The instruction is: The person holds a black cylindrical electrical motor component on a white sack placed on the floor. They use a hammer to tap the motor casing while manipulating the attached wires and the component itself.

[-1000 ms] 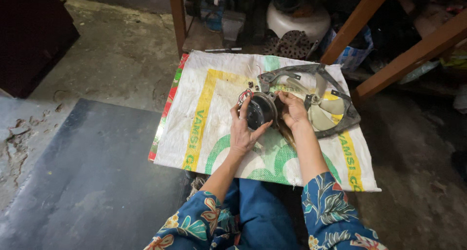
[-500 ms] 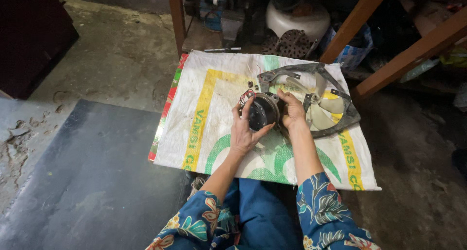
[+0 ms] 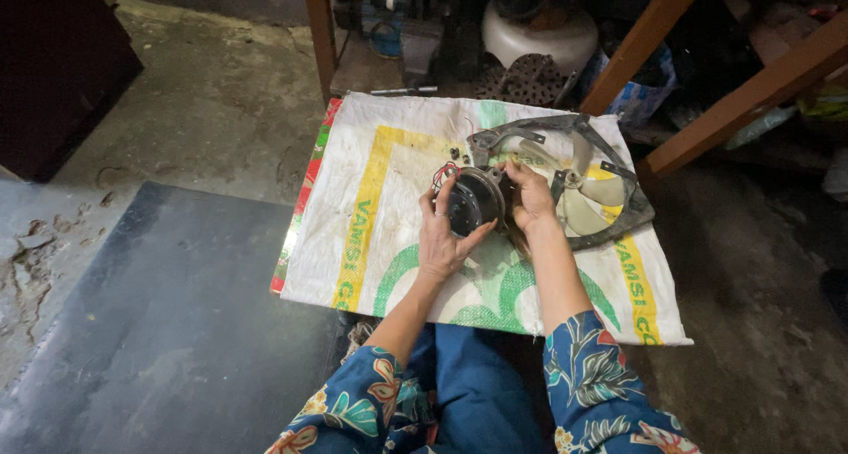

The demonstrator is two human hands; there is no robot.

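A round black fan motor [image 3: 472,203] with red wires at its top left is held up over a white woven sack [image 3: 380,224] spread on the floor. My left hand [image 3: 444,233] cups the motor from the left and below. My right hand [image 3: 533,198] grips its right side. Just right of the motor lies a dark grey fan frame [image 3: 618,224] with pale blades [image 3: 585,193] inside it, resting on the sack.
Wooden legs [image 3: 320,30] and slanted wooden beams [image 3: 751,92] stand behind the sack, with a white round housing [image 3: 539,39] and dark parts under them. A dark metal sheet [image 3: 168,330] lies at left. Small screws [image 3: 455,152] sit on the sack.
Both hands have turned the motor slightly and lifted it a little away from the fan frame; the hands stay in the same spot over the sack.
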